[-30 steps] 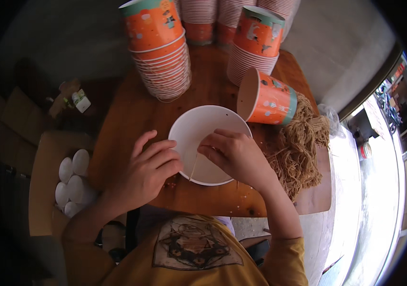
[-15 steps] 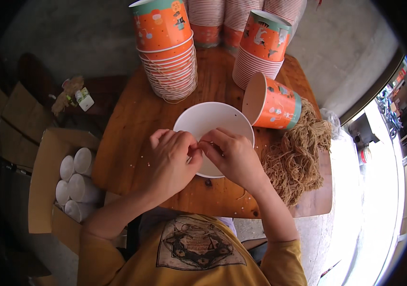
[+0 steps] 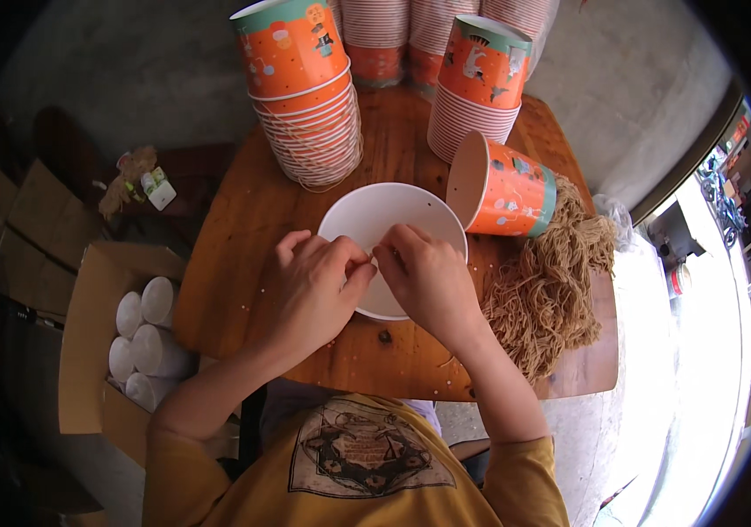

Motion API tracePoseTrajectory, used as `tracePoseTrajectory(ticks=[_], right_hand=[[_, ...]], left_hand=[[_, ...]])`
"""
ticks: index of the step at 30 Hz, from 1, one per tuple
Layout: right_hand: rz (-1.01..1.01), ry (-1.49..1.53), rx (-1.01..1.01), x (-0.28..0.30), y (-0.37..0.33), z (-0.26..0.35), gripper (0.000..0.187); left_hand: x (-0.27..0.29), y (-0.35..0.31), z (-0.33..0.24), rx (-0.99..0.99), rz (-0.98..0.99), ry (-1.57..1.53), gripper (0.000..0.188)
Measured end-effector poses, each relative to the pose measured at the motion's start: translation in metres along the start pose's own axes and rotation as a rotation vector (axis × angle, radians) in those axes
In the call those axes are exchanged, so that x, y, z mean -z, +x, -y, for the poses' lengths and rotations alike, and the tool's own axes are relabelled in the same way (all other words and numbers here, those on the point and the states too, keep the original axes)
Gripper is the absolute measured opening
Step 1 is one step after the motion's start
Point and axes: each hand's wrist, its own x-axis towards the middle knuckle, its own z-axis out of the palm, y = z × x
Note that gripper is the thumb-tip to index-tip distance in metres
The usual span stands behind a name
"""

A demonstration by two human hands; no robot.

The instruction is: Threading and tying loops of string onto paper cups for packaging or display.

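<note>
A white-lined paper bucket (image 3: pixel 365 211) stands with its mouth toward me, a small dark hole showing in its far wall. Over its near rim my left hand (image 3: pixel 318 285) is closed, thumb pressed to the index finger. My right hand (image 3: pixel 428 281) faces it, also pinched, the fingertips almost meeting. Whatever lies between the fingers is too small or hidden to make out. Right of the bucket, an orange and green printed paper bucket (image 3: pixel 516 189) rests on its side. It lies against a loose bundle of brown cords (image 3: pixel 560 290).
The wooden table (image 3: pixel 217 263) holds a tall stack of buckets wound with cord (image 3: pixel 309 132) and another stack (image 3: pixel 478 97). Wrapped stacks (image 3: pixel 377 39) rise behind. Tiny pale bits dot the tabletop. At left, an open cardboard box (image 3: pixel 81 351) contains several white cylinders (image 3: pixel 160 351).
Both hands stay over the bucket with slight finger movement; the right fingers have curled in more. The whole view has shifted a little.
</note>
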Motion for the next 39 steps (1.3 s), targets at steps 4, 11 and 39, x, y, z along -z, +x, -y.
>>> tracePoseTrajectory(ticks=[4, 11, 39], right_hand=[[0.069, -0.082, -0.041, -0.002, 0.001, 0.001, 0.016], [0.037, -0.430, -0.072, -0.013, 0.008, -0.002, 0.009], [0.152, -0.506, -0.093, -0.019, 0.017, -0.003, 0.013]], left_hand=[[-0.004, 0.002, 0.000, -0.026, -0.021, 0.034, 0.011], [0.000, 0.006, 0.004, -0.141, -0.005, 0.161, 0.007], [0.051, 0.026, 0.026, -0.751, 0.517, 0.088, 0.016]])
